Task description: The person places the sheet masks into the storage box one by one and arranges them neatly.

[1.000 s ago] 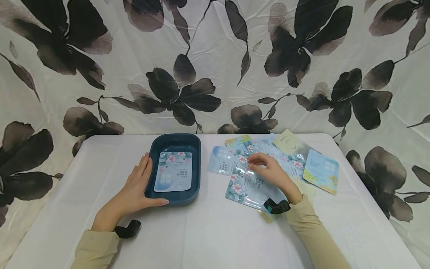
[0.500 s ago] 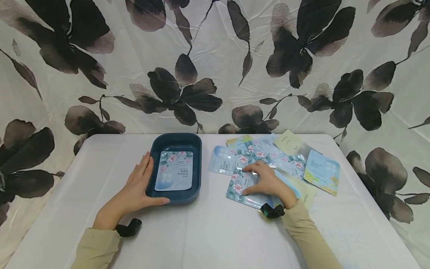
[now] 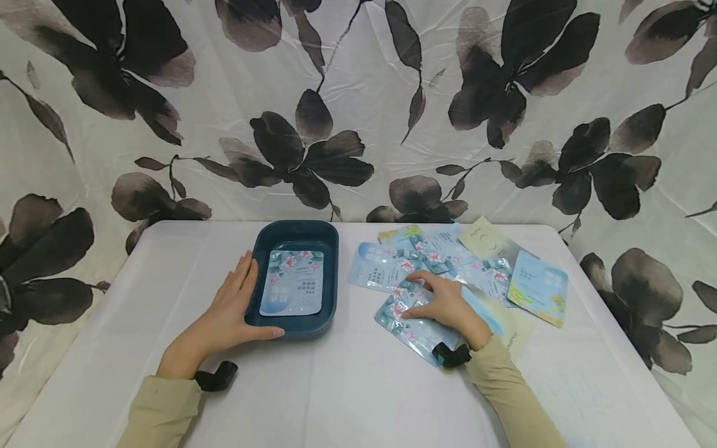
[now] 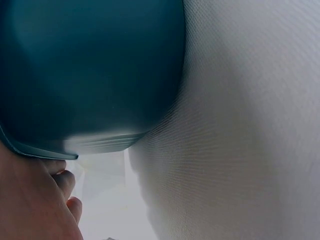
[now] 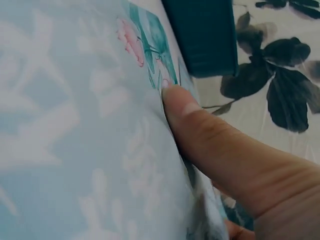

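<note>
A dark blue tray (image 3: 330, 298) stands left of centre, with a light blue flowered sheet-mask packet (image 3: 294, 283) lying flat in it. My left hand (image 3: 224, 314) rests against the tray's left side, fingers straight, thumb along the near edge. In the left wrist view the tray's wall (image 4: 95, 75) fills the upper left, above the hand (image 4: 35, 200). My right hand (image 3: 445, 305) pinches the edges of another flowered packet (image 3: 406, 323) between thumb and fingers. The right wrist view has the thumb (image 5: 215, 140) against this packet's edge (image 5: 125, 125); the other fingers are mostly hidden.
Several more packets overlap on the right of the white table (image 3: 336, 398). Among them are a flowered one (image 3: 372, 267), a pale yellow one (image 3: 487, 239) and a blue and yellow one (image 3: 538, 289). A floral cloth (image 3: 347, 112) hangs behind the table.
My right hand has come down and left from above the pile, spread its fingers and taken hold of the near flowered packet. That packet has turned slightly. The left hand stays at the tray.
</note>
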A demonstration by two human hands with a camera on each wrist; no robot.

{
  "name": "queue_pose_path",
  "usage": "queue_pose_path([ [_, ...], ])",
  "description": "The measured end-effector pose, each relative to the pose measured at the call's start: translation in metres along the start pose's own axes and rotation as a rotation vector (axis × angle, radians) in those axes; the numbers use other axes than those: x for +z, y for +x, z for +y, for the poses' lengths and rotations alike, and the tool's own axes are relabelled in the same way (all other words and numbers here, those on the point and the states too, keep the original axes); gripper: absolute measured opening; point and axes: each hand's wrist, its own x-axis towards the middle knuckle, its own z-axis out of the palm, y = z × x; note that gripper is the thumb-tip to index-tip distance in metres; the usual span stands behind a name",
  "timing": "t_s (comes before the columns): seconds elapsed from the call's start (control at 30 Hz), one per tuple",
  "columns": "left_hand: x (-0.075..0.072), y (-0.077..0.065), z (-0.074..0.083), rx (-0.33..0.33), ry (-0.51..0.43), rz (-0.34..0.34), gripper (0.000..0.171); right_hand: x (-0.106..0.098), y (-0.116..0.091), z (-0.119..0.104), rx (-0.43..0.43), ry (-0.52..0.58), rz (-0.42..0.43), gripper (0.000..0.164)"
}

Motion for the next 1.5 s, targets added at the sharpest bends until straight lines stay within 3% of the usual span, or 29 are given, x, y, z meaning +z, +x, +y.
queue_pose_path([
  [0.27,0.0,0.001,0.0,-0.001,0.005,-0.001,0.139,-0.001,0.001,0.022,-0.123,0.419,0.031,0.034],
  [0.37,0.0,0.0,0.0,-0.006,0.0,-0.004,0.14,-0.001,0.001,0.026,-0.14,0.509,0.035,0.027],
  [0.53,0.0,0.0,0.0,-0.002,0.0,-0.004,0.14,-0.002,0.001,0.029,-0.074,0.591,0.06,0.024],
  [0.8,0.0,0.0,-0.001,-0.003,0.003,0.01,0.14,-0.008,0.003,0.026,0.025,0.615,0.141,0.026],
  [1.07,0.001,0.0,0.001,-0.012,-0.006,-0.007,0.14,-0.013,-0.001,0.027,0.132,0.682,0.121,0.031],
  [1.33,0.001,-0.001,-0.001,-0.009,0.004,0.0,0.14,-0.013,0.001,0.021,0.268,0.893,0.126,0.035],
  [1.5,0.001,0.0,-0.001,-0.004,0.001,0.0,0.14,-0.014,0.0,0.017,0.301,1.017,0.107,0.041],
])
